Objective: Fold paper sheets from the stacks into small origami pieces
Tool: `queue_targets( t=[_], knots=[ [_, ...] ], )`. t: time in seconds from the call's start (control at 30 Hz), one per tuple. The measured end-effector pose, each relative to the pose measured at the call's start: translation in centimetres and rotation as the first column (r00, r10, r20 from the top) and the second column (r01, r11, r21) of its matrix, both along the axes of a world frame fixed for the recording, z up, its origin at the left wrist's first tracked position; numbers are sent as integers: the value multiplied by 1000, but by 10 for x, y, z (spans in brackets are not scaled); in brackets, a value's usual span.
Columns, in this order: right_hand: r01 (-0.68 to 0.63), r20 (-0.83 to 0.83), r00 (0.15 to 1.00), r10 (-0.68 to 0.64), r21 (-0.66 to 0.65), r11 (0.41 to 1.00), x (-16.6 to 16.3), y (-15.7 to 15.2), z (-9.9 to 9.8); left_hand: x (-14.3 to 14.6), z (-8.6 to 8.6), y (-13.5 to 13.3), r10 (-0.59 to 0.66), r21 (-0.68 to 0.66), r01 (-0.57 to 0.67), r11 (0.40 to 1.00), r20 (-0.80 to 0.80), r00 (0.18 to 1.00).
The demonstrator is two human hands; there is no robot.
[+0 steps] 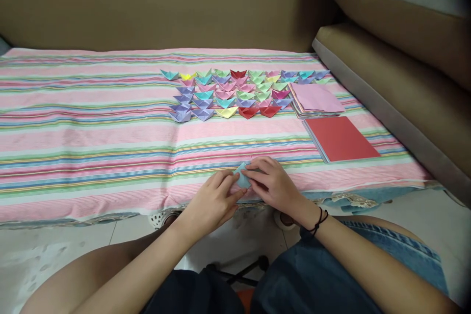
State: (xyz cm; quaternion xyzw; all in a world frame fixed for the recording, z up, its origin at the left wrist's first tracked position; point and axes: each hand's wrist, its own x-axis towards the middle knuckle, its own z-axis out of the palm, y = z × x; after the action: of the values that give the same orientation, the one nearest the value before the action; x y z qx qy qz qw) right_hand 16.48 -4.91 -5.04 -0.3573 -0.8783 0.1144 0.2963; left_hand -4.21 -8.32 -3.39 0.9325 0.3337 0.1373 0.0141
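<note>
Left hand (213, 201) and right hand (270, 184) both pinch small light-blue folded paper piece (242, 176) between fingertips. Rows of coloured paper boats (235, 93) well beyond hands; red square paper stack (340, 138) beyond right hand.

Both bare forearms reach forward from the lower edge and angle inward, so the hands meet at the middle with their fingertips touching. The left hand (215, 201) lies knuckles up with its wrist straight, fingers curled and thumb stretched forward, pinching the near left edge of a small blue paper (242, 177). The right hand (273, 184) is turned inward at the wrist, which wears a black band (319, 221), and its bent fingers press down on the paper's right side.
</note>
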Motion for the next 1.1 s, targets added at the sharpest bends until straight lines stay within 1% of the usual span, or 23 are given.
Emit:
queue_targets(
  t=[0.1, 0.2, 0.27, 0.37, 0.43, 0.47, 0.5, 0.57, 0.6, 0.67, 0.73, 0.9, 1.0, 1.1],
  knots=[
    [-2, -1, 1000, 2, 5, 1000, 0, 0, 0, 6, -7, -6, 50, 155, -41, 987, -55, 997],
    [-3, 2, 1000, 3, 12, 1000, 0, -1, -1, 15, -16, -17, 124, 311, -76, 947, -137, 983],
    [-2, 9, 1000, 2, 16, 1000, 1, -1, -1, 20, -21, -23, 154, 353, -81, 932, -182, 971],
    [1, 15, 1000, -2, 23, 1000, 0, -1, -1, 24, -22, -26, 163, 358, -83, 930, -197, 967],
    [-2, 11, 1000, 2, 21, 1000, 0, -1, -1, 21, -19, -21, 152, 323, -94, 942, -160, 975],
    [-6, 4, 1000, 6, 15, 1000, 0, -1, 0, 18, -16, -17, 134, 284, -94, 954, -124, 983],
    [-11, -5, 1000, 11, 8, 1000, 1, 0, 0, 14, -13, -12, 106, 229, -86, 969, -73, 992],
    [-26, -28, 999, 26, -6, 1000, 2, 1, 1, 5, -6, -1, 29, 75, -34, 997, 67, 997],
    [-34, -38, 999, 33, -13, 999, 2, 2, 1, 1, -3, 4, 22, 4, -23, 1000, 155, 988],
    [-50, -51, 998, 49, -31, 998, 4, 4, 2, -4, 0, 11, 117, -140, -83, 987, 259, 959],
    [-72, -65, 996, 69, -55, 996, 7, 7, 2, -6, -1, 15, 176, -215, -113, 970, 307, 935],
    [-142, -142, 982, 126, -113, 983, 15, 10, 0, 0, -8, 19, 87, -187, -23, 982, 343, 935],
    [-160, -154, 978, 141, -120, 980, 19, 12, 0, 1, -10, 20, 79, -185, -16, 983, 339, 938],
    [-171, -153, 976, 154, -101, 980, 20, 13, 0, 2, -9, 21, 87, -184, -28, 983, 321, 943]
  ],
)
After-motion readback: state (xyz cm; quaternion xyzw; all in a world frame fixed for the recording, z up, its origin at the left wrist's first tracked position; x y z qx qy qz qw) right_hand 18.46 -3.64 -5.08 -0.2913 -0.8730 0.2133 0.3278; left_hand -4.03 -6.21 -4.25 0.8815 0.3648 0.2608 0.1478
